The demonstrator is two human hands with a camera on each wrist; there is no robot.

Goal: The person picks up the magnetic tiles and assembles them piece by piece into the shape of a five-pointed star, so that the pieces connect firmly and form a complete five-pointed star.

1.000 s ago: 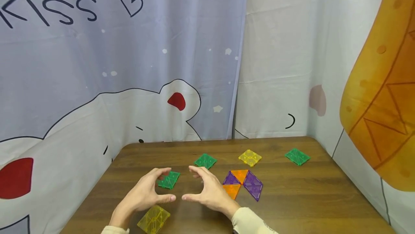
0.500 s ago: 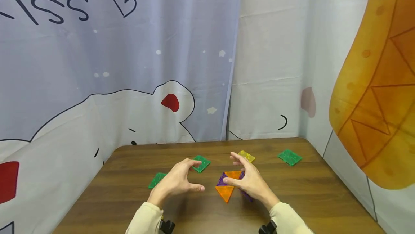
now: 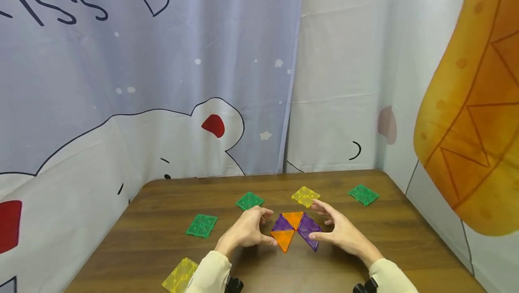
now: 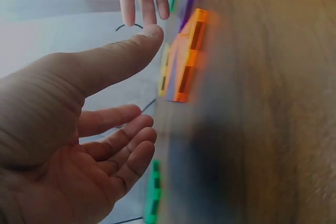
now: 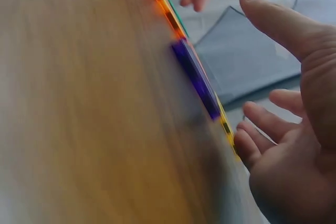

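Note:
In the head view, translucent tiles lie flat together: an orange triangle (image 3: 293, 218) at the back, a purple triangle (image 3: 281, 225) at the left, another orange triangle (image 3: 283, 240) at the front and a purple diamond-shaped piece (image 3: 309, 230) at the right. My left hand (image 3: 247, 230) hovers just left of this group, thumb and fingers spread apart with nothing between them. On its right side is my right hand (image 3: 342, 231), also spread and holding nothing. Its thumb tip overlaps the purple piece's edge in the head view; whether it touches, I cannot tell.
Single tiles lie around on the wooden table (image 3: 385, 257): a green one (image 3: 202, 225) at left, a green one (image 3: 249, 200) behind, a yellow one (image 3: 305, 196) at the back, a green one (image 3: 363, 194) at back right, a yellow one (image 3: 180, 276) by the left sleeve.
Both hands have moved right, from beside the left green tile to either side of the orange and purple group. They have spread further apart. The tiles appear unmoved.

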